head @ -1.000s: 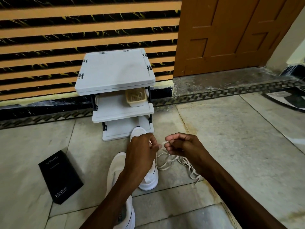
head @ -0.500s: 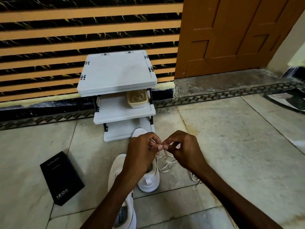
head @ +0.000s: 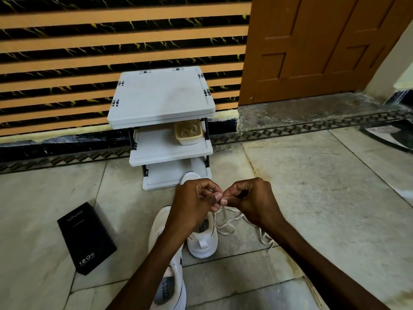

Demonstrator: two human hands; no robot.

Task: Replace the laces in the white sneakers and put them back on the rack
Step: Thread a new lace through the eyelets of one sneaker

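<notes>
Pale tiled floor [head: 324, 198], flat off-white lace [head: 223, 214], loosely looped

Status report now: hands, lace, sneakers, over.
Left hand and right hand pinch white lace together. Far sneaker, near sneaker on floor before rack. Nothing in the way.

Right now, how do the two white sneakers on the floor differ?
The far sneaker sits nearer the rack, a loose lace trailing beside it; the near sneaker shows no lace. Left hand and right hand pinch lace above the far sneaker; a forearm crosses the near sneaker. Both are white, heels toward camera.
</notes>
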